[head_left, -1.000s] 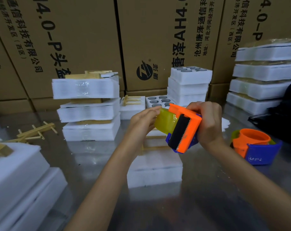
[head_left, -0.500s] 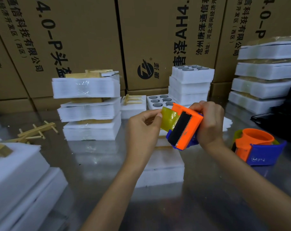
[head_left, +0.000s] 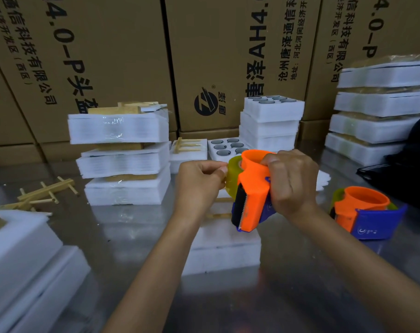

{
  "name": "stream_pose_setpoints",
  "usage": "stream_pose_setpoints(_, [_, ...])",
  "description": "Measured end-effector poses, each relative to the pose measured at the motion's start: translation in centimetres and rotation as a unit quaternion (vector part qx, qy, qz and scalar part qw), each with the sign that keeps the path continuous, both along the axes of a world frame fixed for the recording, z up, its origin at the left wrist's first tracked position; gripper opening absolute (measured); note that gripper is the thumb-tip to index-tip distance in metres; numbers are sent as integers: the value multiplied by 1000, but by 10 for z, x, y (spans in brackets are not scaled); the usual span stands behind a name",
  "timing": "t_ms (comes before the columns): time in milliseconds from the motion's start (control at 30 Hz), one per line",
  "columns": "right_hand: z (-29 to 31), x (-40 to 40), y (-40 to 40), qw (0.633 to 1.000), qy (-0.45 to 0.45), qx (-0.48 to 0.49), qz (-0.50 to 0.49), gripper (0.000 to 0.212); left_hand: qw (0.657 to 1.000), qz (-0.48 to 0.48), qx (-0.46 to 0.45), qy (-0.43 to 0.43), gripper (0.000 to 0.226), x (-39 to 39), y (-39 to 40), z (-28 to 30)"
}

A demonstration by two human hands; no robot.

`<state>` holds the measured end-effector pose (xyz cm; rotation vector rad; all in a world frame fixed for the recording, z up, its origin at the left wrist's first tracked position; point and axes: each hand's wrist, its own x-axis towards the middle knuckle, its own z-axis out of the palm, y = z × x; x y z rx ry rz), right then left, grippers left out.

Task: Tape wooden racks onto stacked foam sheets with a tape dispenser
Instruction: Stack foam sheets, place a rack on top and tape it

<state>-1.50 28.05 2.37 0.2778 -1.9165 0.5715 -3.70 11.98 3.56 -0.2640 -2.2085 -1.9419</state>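
I log cartons (head_left: 122, 56) printed "AH4.0-P"; my right hand (head_left: 291, 182) grips the tape dispenser (head_left: 252, 195), blade end down-left, while my left hand (head_left: 199, 183) pinches its tape (head_left: 233, 175).

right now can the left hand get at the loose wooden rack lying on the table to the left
Probably yes, once it lets go. The left hand pinches the tape end at the tape dispenser; bare table lies between it and the wooden rack.

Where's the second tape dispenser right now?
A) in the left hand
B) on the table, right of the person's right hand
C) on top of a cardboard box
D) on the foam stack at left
B: the second tape dispenser rests on the table, past the right hand, which grips the dispenser in use.
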Motion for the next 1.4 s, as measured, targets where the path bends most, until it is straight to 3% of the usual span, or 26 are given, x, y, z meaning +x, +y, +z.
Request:
stream_pose_setpoints(333, [-3, -2, -4, 999, -5, -34, -14, 55, 998, 12, -55, 27, 19, -6, 1, -1])
stream_pose_setpoints(533, [-6, -3, -5, 999, -7, -43, -20, 55, 993, -26, -111, -15, 13, -8, -6, -7])
stream_pose_setpoints(767, [-10, -3, -5, 997, 1, -76, -18, 57, 985, 16, -157, 66, 17, -13, -7, -16])
stream_pose_setpoints(900, [-11, -6, -3, 993, -10, -120, 9, 62, 949, 23, -270, 162, 11, -16, -3, -19])
stream_pose_setpoints(1067, [-14, -7, 2, 992, 0, -123, 28, 53, 900, -87, -347, 248, 11, -25, -11, -15])
stream_pose_setpoints(1167, [-16, -8, 3, 995, 5, -95, 20, 48, 914, -154, -323, 193, 14, -29, -17, -9])
stream_pose_setpoints(1267, [-13, -10, 3, 996, -3, -83, 15, 47, 943, -214, -234, 103, 18, -29, -24, -7])
stream_pose_setpoints(1400, [-7, -10, -2, 998, 7, -54, 16, 56, 966, -213, -148, 12, 22, -29, -23, -5])
